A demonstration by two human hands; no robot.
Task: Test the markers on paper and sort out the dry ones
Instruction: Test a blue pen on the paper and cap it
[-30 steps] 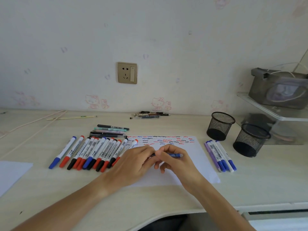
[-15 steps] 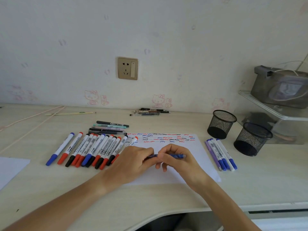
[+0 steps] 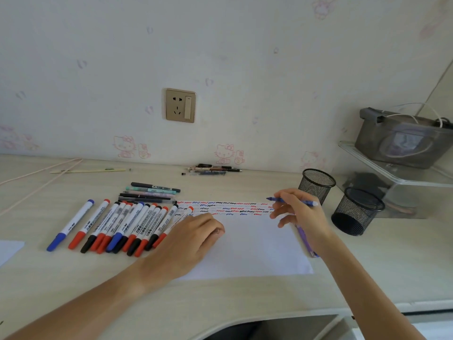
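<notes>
A white paper [image 3: 245, 246] lies on the desk, with rows of red, blue and black squiggles [image 3: 225, 208] along its far edge. My right hand [image 3: 301, 212] pinches an uncapped blue marker [image 3: 291, 201] just above the right end of those rows, its tip pointing left. My left hand [image 3: 191, 239] rests on the paper's left part. Its fingers are curled, and a small end, apparently the cap [image 3: 217, 231], peeks out. Several capped red, blue and black markers [image 3: 127, 224] lie in a row left of the paper. A purple marker [image 3: 305, 239] lies at the right edge, partly hidden under my right wrist.
Two black mesh cups [image 3: 316, 185] [image 3: 355, 212] stand to the right of the paper. Thin pens [image 3: 152, 191] lie behind the marker row, and more [image 3: 210, 169] lie by the wall. A clear shelf [image 3: 392, 165] carries a grey bag [image 3: 402, 141]. Another sheet [image 3: 9, 249] lies at the far left.
Both hands were joined on the blue marker over the paper. They have come apart: my right hand carried the uncapped marker up and right to the squiggle rows, and my left stayed low.
</notes>
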